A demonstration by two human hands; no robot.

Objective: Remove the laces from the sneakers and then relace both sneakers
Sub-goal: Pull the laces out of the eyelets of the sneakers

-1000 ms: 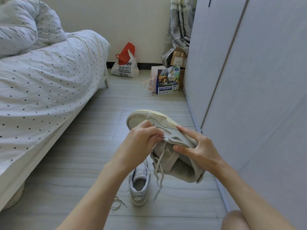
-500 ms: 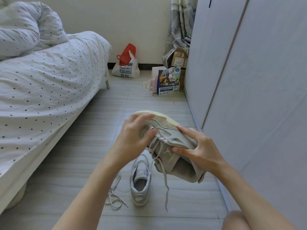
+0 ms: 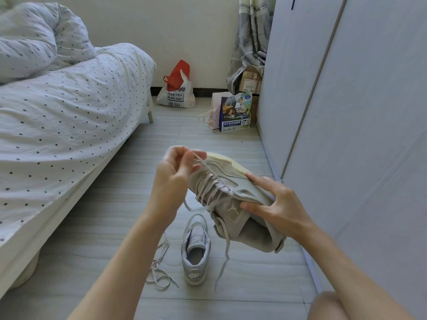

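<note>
- The floor is pale grey wood-look planking; a bed with a dotted white cover fills the left side, and a tall grey wardrobe runs along the right.
- Against the far wall stand a white bag with red handles, a printed paper bag and a cardboard box below a curtain.
- The right hand grips the beige high-top sneaker, held in the air on its side, toe pointing far.
- The left hand pinches the lace near the toe end.
- A grey low sneaker stands on the floor below, with a loose lace lying just left of it.
- Compared with half a second ago, the left hand has lifted, drawing the lace up and taut.
</note>
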